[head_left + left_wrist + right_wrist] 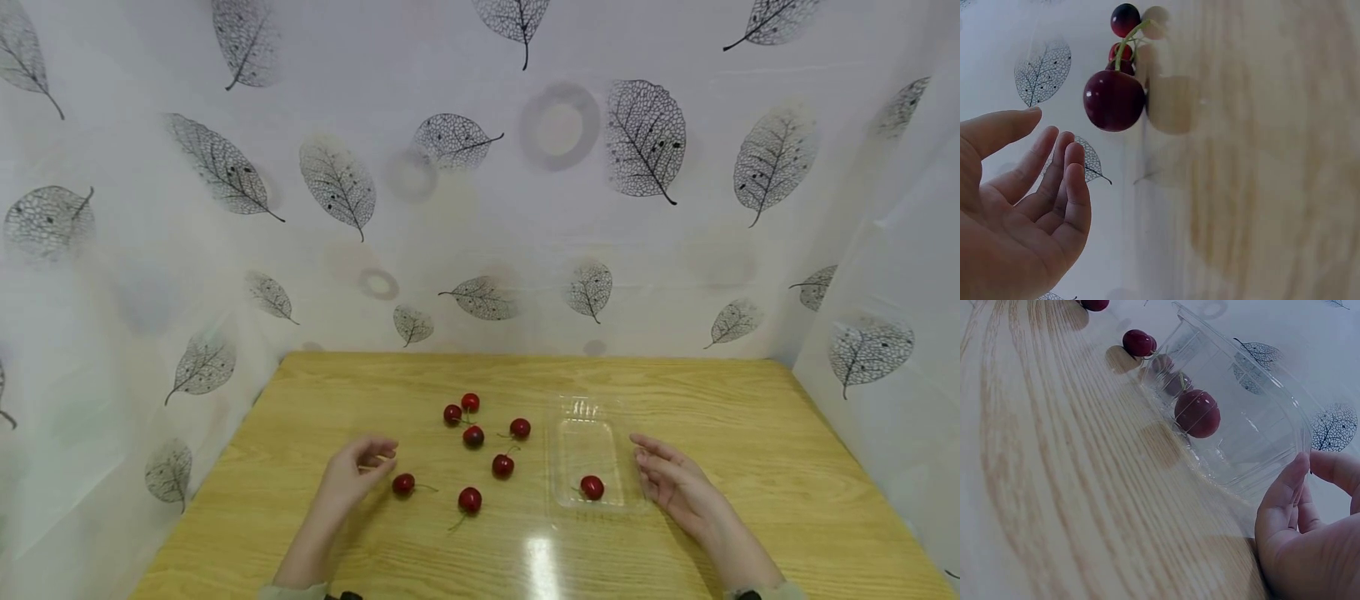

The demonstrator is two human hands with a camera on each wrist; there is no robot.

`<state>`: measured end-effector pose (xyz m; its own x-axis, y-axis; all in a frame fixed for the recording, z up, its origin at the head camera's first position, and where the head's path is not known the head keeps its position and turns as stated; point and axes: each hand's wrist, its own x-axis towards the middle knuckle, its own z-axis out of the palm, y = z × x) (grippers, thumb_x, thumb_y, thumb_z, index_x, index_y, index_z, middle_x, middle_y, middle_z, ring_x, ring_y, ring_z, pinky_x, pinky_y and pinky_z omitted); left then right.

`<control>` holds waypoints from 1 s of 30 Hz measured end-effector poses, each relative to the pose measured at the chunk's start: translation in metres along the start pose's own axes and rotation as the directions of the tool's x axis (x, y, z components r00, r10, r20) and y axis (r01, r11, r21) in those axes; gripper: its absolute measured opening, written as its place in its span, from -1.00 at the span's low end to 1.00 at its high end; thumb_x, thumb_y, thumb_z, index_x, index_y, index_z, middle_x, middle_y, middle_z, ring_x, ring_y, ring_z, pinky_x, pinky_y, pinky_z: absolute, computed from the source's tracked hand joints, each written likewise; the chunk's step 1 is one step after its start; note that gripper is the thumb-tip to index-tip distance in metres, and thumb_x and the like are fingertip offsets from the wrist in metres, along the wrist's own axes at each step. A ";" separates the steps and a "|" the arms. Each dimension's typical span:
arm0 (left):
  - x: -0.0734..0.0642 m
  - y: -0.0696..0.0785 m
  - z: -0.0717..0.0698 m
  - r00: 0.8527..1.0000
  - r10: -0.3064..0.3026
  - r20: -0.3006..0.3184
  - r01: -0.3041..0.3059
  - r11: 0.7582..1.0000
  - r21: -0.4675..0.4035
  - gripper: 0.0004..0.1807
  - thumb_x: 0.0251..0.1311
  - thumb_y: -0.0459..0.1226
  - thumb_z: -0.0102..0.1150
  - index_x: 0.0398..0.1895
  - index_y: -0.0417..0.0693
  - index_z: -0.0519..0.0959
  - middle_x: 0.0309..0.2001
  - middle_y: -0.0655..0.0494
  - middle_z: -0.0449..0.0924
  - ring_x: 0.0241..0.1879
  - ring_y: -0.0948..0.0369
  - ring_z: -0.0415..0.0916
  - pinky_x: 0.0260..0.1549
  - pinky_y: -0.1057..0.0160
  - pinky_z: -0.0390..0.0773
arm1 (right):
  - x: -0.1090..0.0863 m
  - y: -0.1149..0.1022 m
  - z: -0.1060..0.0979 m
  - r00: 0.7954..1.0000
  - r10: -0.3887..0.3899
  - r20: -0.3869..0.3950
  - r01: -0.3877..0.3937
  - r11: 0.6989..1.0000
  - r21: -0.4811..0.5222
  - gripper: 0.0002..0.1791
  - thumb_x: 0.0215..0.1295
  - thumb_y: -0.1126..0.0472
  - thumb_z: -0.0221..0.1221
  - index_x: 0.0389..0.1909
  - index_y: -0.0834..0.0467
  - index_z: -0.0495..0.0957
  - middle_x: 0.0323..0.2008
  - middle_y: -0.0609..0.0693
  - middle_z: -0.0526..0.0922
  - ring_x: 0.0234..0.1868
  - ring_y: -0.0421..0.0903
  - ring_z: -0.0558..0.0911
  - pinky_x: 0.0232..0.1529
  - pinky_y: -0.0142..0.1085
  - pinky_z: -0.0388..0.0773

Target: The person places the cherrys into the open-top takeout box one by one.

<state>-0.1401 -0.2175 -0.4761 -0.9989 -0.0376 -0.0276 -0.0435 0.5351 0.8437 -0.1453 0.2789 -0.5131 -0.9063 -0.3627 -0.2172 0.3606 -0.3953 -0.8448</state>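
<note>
A clear plastic container (558,442) stands on the table with one dark red cherry (592,487) inside it. At its right side my right hand (686,492) pinches the rim, and the right wrist view shows the thumb and fingers on either side of the thin wall. My left hand (356,475) hovers over the table at the left, fingers loosely bent and nothing between them. Just beyond its fingertips lies a stemmed cherry (403,485); the left wrist view shows a large cherry (1114,101) apart from the hand.
Several more cherries lie between the left hand and the container, among them a near one (470,500), a middle one (503,466) and a far one (470,402). The wooden table (712,400) ends at a leaf-patterned sheet (517,225) behind and at both sides.
</note>
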 end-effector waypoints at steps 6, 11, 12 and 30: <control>-0.002 -0.005 0.000 0.999 -0.033 0.034 0.034 0.999 -0.026 -0.72 0.30 -0.39 0.40 0.06 -0.25 0.68 -0.05 -0.10 0.77 -0.11 0.16 0.68 -0.18 0.41 0.63 | -0.001 0.000 0.002 1.000 0.003 -0.004 -0.003 1.000 -0.009 -0.57 0.67 0.36 -0.05 0.08 -0.19 0.68 -0.09 -0.26 0.68 -0.12 -0.39 0.63 -0.06 -0.54 0.63; -0.001 -0.011 -0.001 0.994 -0.029 0.102 0.032 0.999 -0.024 -0.70 0.31 -0.36 0.41 0.08 -0.25 0.68 -0.01 -0.11 0.77 -0.10 0.16 0.69 -0.13 0.38 0.63 | -0.001 0.000 0.003 1.000 0.006 -0.024 -0.006 1.000 -0.011 -0.57 0.66 0.36 -0.04 0.06 -0.20 0.69 -0.09 -0.26 0.69 -0.13 -0.39 0.63 -0.06 -0.53 0.64; -0.001 -0.012 -0.001 0.992 -0.025 0.120 0.028 0.999 -0.026 -0.69 0.31 -0.36 0.42 0.09 -0.26 0.68 0.00 -0.12 0.76 -0.10 0.16 0.69 -0.13 0.38 0.64 | -0.001 0.000 0.002 1.000 0.004 -0.025 -0.004 1.000 -0.011 -0.57 0.66 0.36 -0.04 0.06 -0.20 0.69 -0.10 -0.26 0.69 -0.12 -0.39 0.64 -0.06 -0.53 0.64; -0.001 -0.019 0.003 0.961 -0.067 0.267 0.087 0.994 -0.064 -0.52 0.14 -0.44 0.48 0.15 -0.30 0.62 0.03 -0.11 0.70 -0.04 0.17 0.59 -0.09 0.35 0.60 | 0.000 0.000 0.000 1.000 0.003 -0.015 -0.004 1.000 -0.011 -0.56 0.66 0.37 -0.05 0.06 -0.19 0.69 -0.09 -0.26 0.68 -0.13 -0.39 0.64 -0.06 -0.53 0.64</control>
<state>-0.1379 -0.2253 -0.4935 -0.9618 0.1538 -0.2263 -0.1290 0.4747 0.8707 -0.1456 0.2791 -0.5134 -0.9082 -0.3515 -0.2273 0.3614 -0.3844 -0.8495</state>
